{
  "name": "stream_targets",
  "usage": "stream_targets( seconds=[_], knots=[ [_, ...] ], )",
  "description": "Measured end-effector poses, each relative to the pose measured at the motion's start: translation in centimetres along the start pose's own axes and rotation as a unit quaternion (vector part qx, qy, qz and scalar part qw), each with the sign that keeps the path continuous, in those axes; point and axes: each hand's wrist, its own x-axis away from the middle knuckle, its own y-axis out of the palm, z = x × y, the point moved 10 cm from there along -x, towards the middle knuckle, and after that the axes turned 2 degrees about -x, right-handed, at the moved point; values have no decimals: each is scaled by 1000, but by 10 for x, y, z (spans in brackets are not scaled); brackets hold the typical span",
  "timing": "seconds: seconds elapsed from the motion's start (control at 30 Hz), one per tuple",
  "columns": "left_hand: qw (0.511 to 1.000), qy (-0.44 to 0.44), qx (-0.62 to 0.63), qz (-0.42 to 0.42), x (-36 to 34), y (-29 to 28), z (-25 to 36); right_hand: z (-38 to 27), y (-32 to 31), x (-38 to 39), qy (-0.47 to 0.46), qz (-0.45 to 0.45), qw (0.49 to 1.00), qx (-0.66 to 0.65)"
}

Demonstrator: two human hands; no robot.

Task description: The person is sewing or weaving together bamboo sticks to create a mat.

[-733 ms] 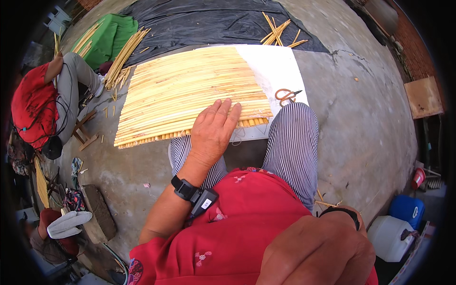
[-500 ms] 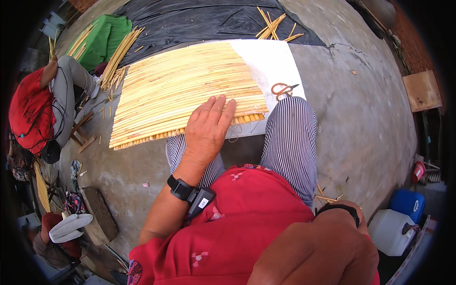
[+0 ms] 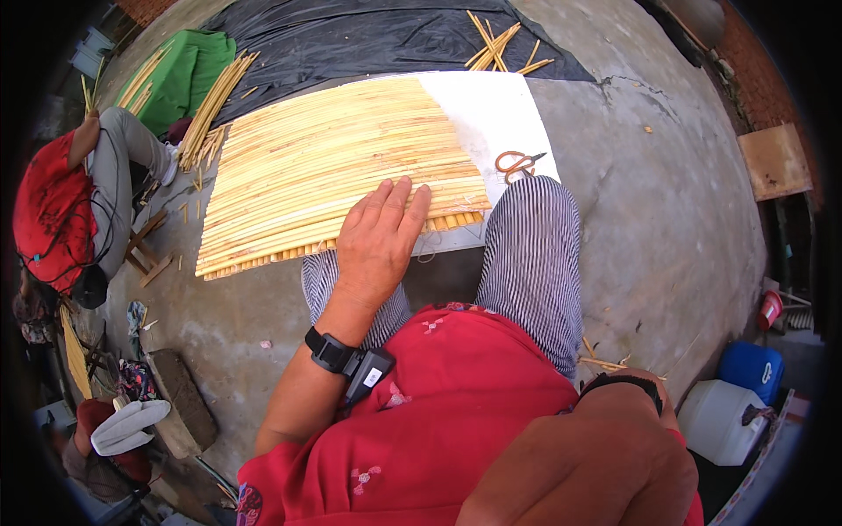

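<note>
My left hand [image 3: 379, 230] lies flat with fingers stretched on the near edge of a mat of yellow reed stalks [image 3: 333, 149]. The stalks run side by side in rows, and a second layer of cut ends shows under the near edge. A thin loose thread [image 3: 427, 258] hangs just right of my fingers. My right hand [image 3: 579, 465] is raised close to the camera at the lower right, away from the mat; its fingers are hidden. Scissors with orange-brown handles [image 3: 519, 166] lie on the white board [image 3: 517, 110] beside my right knee.
Loose stalks [image 3: 495, 46] rest on a black sheet [image 3: 351, 35] beyond the board. At left sits a person in red [image 3: 57, 210], near a stalk bundle [image 3: 210, 105] and a green cloth [image 3: 180, 79]. White [image 3: 719, 422] and blue jugs [image 3: 752, 372] stand at right.
The whole view has shifted slightly, so things sit a little further left. My left hand stays on the mat and my right hand stays raised.
</note>
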Motion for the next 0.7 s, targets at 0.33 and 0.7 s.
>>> stream_targets(
  seconds=[0.33,0.7],
  knots=[
    [1000,-14,12,16,-2,-8,-2,73,-237,35,300,244,862,328],
    [999,-27,30,11,3,-9,-6,139,-260,74,470,191,824,254]
  ],
)
